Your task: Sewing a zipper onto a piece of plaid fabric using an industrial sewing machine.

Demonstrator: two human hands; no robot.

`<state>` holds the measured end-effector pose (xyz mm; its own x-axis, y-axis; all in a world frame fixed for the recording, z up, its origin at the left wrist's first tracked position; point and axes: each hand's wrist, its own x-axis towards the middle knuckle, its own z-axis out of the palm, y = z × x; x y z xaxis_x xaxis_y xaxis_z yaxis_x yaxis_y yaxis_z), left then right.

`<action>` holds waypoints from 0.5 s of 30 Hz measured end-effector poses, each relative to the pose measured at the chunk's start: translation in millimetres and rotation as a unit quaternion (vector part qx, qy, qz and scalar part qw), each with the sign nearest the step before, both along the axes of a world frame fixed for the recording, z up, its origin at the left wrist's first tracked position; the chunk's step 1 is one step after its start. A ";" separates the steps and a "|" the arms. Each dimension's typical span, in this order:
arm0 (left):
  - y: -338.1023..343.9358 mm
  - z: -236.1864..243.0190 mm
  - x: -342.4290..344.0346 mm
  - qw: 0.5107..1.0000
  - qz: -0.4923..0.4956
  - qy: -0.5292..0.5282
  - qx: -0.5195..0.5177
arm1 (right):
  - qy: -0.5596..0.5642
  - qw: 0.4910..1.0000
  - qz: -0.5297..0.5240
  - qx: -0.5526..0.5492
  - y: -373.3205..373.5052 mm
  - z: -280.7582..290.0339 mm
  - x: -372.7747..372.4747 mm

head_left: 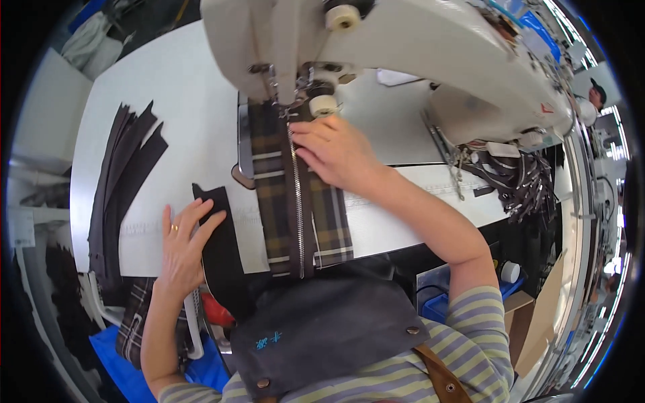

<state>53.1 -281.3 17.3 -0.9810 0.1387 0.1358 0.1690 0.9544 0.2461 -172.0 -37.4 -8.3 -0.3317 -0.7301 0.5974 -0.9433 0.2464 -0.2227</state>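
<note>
My right hand [336, 151] presses with bent, parted fingers on a dark zipper tape with metal teeth [297, 215]. The tape lies lengthwise over green-brown plaid fabric [332, 228], whose far end is under the sewing machine's presser-foot area [290, 106]; exact contact there is too small to tell. My left hand [183, 242] is at the left edge of a separate black strip [225, 248], fingertips resting on it, spread apart. That strip hangs over the table's near edge, left of the plaid.
The white sewing table [121, 74] bears dark strips [121, 181] at left and a heap of zipper pieces [517, 181] at right. The machine [416, 33] arches overhead. A blue bin [437, 305] and cardboard box [541, 322] sit below right. A person [596, 94] is at far right.
</note>
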 end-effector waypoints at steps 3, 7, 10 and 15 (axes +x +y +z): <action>15.1 10.9 -22.4 0.998 0.021 0.057 0.009 | 0.015 1.000 -0.004 -0.005 -0.9 3.0 1.4; 38.5 24.6 -69.0 0.987 -0.019 0.149 0.051 | 0.018 1.000 0.000 0.001 -1.6 3.9 1.3; 45.8 17.9 -112.9 0.981 -0.083 0.173 -0.010 | 0.018 1.000 -0.003 0.013 -1.3 4.4 0.5; 40.4 -3.8 -140.6 0.977 -0.121 0.167 -0.057 | -0.001 0.999 0.000 0.039 0.0 6.5 -1.3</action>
<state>-87.6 -240.9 13.5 -0.8207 0.3942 0.4136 0.4464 0.8942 0.0336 -173.4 -37.4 -1.8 -0.3330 -0.7745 0.5378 -0.9427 0.2626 -0.2056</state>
